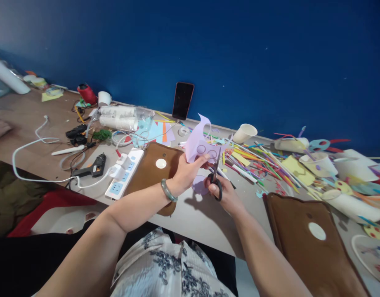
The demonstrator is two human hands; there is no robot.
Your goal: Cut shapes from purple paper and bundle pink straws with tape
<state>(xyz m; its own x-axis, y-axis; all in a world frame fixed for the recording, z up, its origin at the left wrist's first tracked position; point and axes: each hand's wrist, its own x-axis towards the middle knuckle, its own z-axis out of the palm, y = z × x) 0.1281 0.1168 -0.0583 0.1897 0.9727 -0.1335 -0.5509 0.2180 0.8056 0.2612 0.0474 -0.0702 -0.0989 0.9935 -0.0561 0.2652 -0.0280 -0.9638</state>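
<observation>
A sheet of purple paper (193, 142) with curved cut edges and drawn circles is pinched in my left hand (190, 170), raised above the table. My right hand (222, 193) grips black-handled scissors (215, 175), whose blades point up at the paper's right side. Below the hands, a round purple paper piece (199, 185) lies on the table, partly hidden by my right hand. A white marker (222, 172) rests close behind the scissors.
To the left are a white power strip (124, 175), a black glue gun (92, 166) and cables. Brown mats (301, 235) lie on both sides. A phone (182, 101) leans on the blue wall. Colourful sticks (270, 165) and paper cups (244, 133) spread rightward.
</observation>
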